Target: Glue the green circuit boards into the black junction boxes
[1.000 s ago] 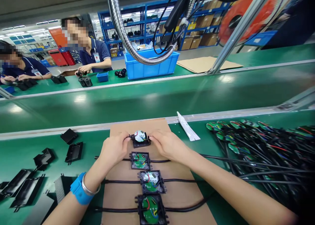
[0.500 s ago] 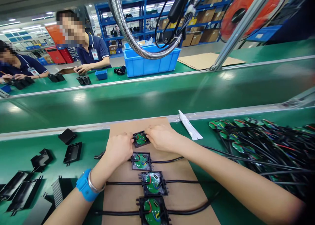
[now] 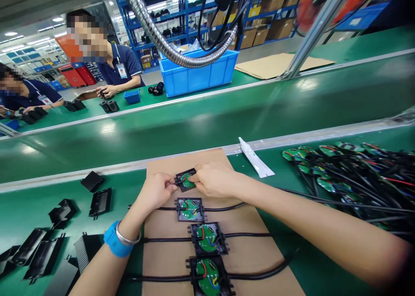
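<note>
A small black housing with a green round circuit board (image 3: 184, 179) lies at the far end of a brown cardboard sheet (image 3: 168, 257). My left hand (image 3: 157, 191) pinches its left side, fingers closed. My right hand (image 3: 214, 179) grips its right side and covers part of it. Three more housings with green boards and black cables lie in a row toward me: the nearest to my hands (image 3: 189, 209), the middle one (image 3: 207, 239) and the closest to me (image 3: 209, 282). I wear a blue wristband and a metal bangle on my left wrist.
Several empty black plastic covers (image 3: 100, 202) lie on the green bench to the left. A heap of cabled green boards (image 3: 343, 179) fills the right. A white tube (image 3: 256, 157) lies by the conveyor rail. Two people work across the belt beside a blue bin (image 3: 201, 73).
The board with its pale face up was turned and now sits green side up in the black housing. Both hands closed in on the housing. The view shifted slightly.
</note>
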